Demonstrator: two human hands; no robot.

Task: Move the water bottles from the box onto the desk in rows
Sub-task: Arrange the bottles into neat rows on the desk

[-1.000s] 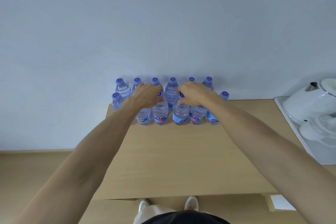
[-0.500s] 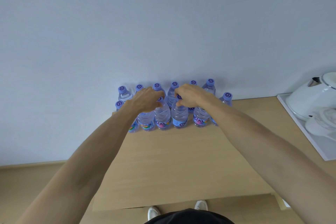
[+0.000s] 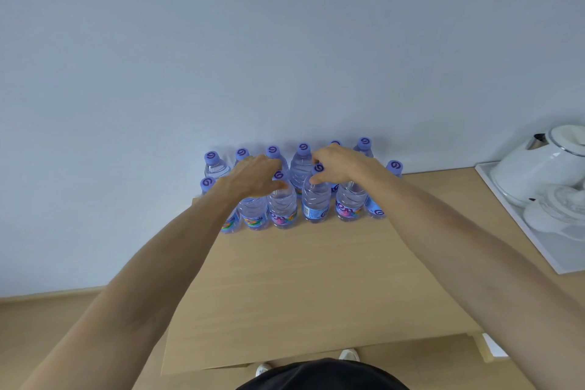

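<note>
Water bottles (image 3: 311, 199): two rows upright at desk (image 3: 316, 279) 12 o'clock edge. Left hand (image 3: 253, 177), right hand (image 3: 342, 165) each pinching front-row bottleneck. Box unseen; remainder unknown.

clear bottles (image 3: 316, 199), purple caps (image 3: 303, 149); tan desk (image 3: 316, 279)
</note>
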